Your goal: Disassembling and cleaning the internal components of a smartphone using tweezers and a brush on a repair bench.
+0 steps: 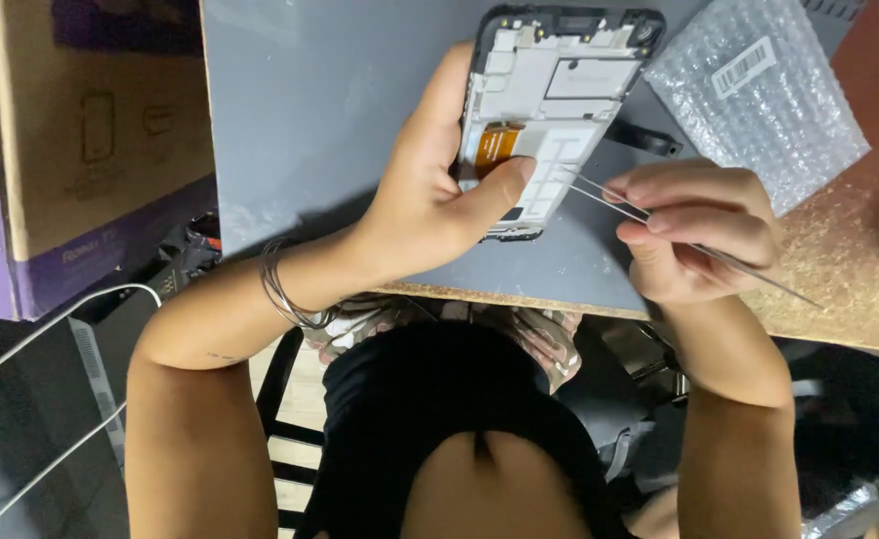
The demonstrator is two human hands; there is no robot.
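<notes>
- On the grey mat [339,110], toward twelve o'clock, an opened phone frame [549,110] is tilted up off the surface, its white inner plate facing the camera, an orange flex strip showing on its left half.
- At about ten o'clock from the centre, the left hand [429,190] is clamped on the phone frame: the thumb presses on the frame's lower inner face, while the fingers wrap behind its left edge.
- At two o'clock, the right hand [694,235] is pinched closed around thin metal tweezers [659,225], the fingers curled together over the shaft.
- The tweezers' tips point to nine o'clock and reach the phone frame's lower right part, close to the left thumb; the back end sticks out toward four o'clock, past the hand.
- A small black strip-shaped part [644,137] lies on the mat just beside the frame's right edge, above the right hand.
- At one o'clock, a bubble-wrap pouch [759,100] with a white label lies partly on the mat and partly on the speckled brown tabletop [839,269].
- At nine to ten o'clock, a cardboard box [70,150] with purple edges stands left of the mat.
- Thin wire bangles [285,289] circle the left wrist.
- At eight o'clock, white cables [50,324] run below the table's edge.
</notes>
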